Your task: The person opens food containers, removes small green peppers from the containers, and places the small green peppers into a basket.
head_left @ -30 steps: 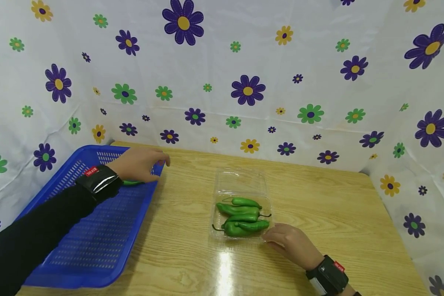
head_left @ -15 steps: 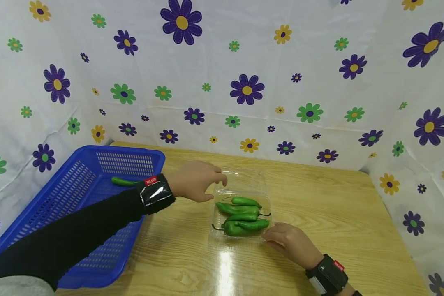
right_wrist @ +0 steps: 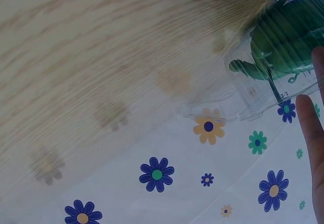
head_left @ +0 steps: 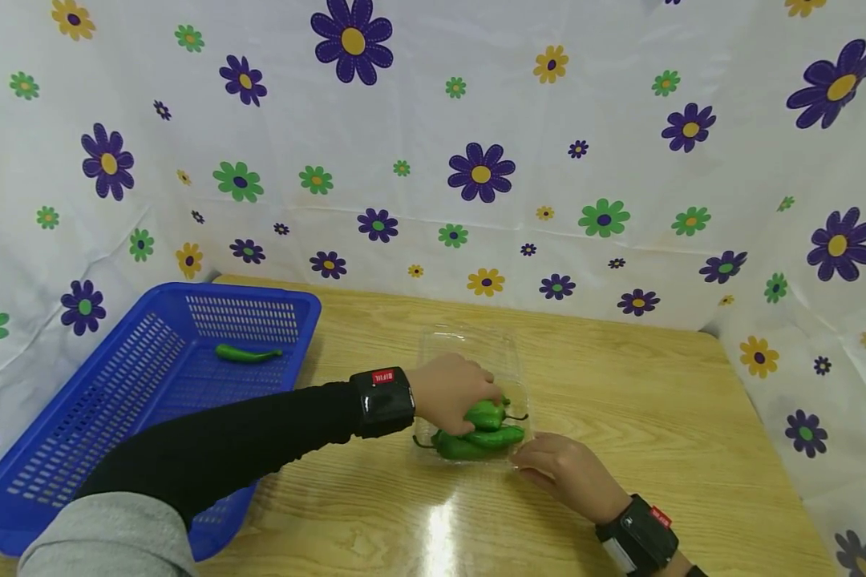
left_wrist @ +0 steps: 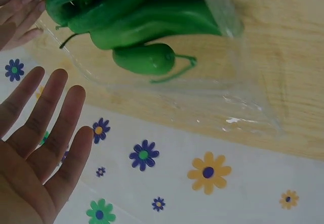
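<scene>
The left hand [head_left: 451, 393] is seen at frame centre, laid over the top of the green peppers [head_left: 487, 437] heaped in the clear plastic tray [head_left: 469, 344]. From the left wrist view its fingers [left_wrist: 50, 107] are shown straight and spread, nothing clasped in them. Whether the skin of a pepper is actually touched cannot be told.

The right hand [head_left: 563, 473] is placed at the tray's lower right corner, fingers flat against the rim, nothing gripped. In the right wrist view one straight finger [right_wrist: 311, 133] is caught beside the ribbed tray wall [right_wrist: 253, 97].

The peppers [left_wrist: 147, 16] are judged light, firm and glossy, so likely a little slippery. The thick middle of the body would be the surest place to take hold; the thin curved stems look easily snapped. They lie pressed against one another, so one lifted may drag its neighbour. The tray is judged thin, flimsy and quick to slide on the shiny counter [head_left: 621, 385], which the steadying right hand guards against.

A blue basket [head_left: 79, 449] is seen at lower left, one pepper [head_left: 245, 353] lying near its far wall. Between basket and tray a strip of bare counter is left open. The basket's raised rim has to be cleared from that side. The flowered cloth [head_left: 621, 120] closes in the back and both sides, and the counter's right edge lies well away from the hands.
</scene>
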A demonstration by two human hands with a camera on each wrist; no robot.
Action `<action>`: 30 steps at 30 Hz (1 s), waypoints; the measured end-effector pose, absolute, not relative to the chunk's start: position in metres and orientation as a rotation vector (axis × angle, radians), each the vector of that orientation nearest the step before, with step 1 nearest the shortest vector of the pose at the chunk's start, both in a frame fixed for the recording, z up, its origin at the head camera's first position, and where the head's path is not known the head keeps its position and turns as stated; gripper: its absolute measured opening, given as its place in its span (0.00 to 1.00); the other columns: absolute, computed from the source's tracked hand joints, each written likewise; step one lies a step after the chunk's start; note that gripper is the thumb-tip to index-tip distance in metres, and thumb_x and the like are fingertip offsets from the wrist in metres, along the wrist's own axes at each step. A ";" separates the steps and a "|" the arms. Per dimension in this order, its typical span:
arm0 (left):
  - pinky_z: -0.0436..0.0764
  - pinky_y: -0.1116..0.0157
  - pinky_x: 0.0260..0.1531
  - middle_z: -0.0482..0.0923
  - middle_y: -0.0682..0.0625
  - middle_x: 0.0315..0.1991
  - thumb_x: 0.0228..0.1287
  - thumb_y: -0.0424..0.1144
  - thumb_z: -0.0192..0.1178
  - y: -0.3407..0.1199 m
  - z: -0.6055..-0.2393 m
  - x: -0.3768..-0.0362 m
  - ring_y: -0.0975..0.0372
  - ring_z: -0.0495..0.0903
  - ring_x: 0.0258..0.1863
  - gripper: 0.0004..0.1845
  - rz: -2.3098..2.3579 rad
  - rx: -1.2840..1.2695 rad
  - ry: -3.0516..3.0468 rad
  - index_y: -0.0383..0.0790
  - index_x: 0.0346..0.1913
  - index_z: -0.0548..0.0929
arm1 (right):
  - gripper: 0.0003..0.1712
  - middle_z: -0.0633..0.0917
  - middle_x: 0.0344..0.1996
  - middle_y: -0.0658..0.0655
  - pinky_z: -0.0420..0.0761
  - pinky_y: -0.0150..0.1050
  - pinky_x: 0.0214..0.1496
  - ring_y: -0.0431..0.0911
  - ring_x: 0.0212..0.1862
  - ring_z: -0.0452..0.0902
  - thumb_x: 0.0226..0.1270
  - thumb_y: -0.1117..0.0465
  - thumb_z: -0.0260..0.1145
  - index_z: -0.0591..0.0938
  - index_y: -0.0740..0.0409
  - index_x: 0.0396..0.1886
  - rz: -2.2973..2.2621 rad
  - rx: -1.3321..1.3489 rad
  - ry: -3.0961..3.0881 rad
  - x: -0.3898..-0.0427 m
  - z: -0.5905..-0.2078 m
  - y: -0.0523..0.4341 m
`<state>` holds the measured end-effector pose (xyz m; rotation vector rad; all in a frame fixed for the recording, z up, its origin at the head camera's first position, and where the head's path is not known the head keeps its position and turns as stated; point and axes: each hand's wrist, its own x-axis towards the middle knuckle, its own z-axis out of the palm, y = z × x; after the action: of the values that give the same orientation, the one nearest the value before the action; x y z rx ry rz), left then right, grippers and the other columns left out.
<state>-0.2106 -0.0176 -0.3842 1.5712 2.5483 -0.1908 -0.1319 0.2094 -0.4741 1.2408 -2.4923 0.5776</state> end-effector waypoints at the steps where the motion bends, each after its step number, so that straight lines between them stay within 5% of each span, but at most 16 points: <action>1: 0.79 0.66 0.38 0.79 0.54 0.48 0.58 0.49 0.62 -0.014 -0.386 -0.209 0.62 0.80 0.42 0.22 -0.187 1.576 2.546 0.51 0.55 0.77 | 0.15 0.87 0.32 0.45 0.82 0.41 0.49 0.37 0.37 0.82 0.43 0.67 0.76 0.87 0.52 0.34 0.574 1.240 -2.489 -0.132 -0.474 0.210; 19: 0.66 0.75 0.22 0.77 0.61 0.29 0.58 0.48 0.62 0.031 -0.419 -0.193 0.71 0.69 0.24 0.07 -0.327 1.617 2.559 0.51 0.35 0.80 | 0.16 0.86 0.32 0.45 0.82 0.40 0.48 0.37 0.37 0.82 0.41 0.66 0.77 0.86 0.52 0.34 0.549 1.225 -2.476 -0.131 -0.477 0.208; 30: 0.68 0.74 0.21 0.76 0.59 0.25 0.55 0.43 0.64 0.033 -0.432 -0.194 0.70 0.71 0.23 0.11 -0.259 1.596 2.644 0.50 0.21 0.73 | 0.15 0.87 0.33 0.45 0.82 0.41 0.49 0.37 0.38 0.82 0.43 0.66 0.76 0.87 0.51 0.34 0.575 1.215 -2.502 -0.131 -0.476 0.208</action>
<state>-0.1942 0.0335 -0.4324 1.5963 2.6441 -0.2591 -0.1311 0.2083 -0.4762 1.2155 -2.5016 0.5749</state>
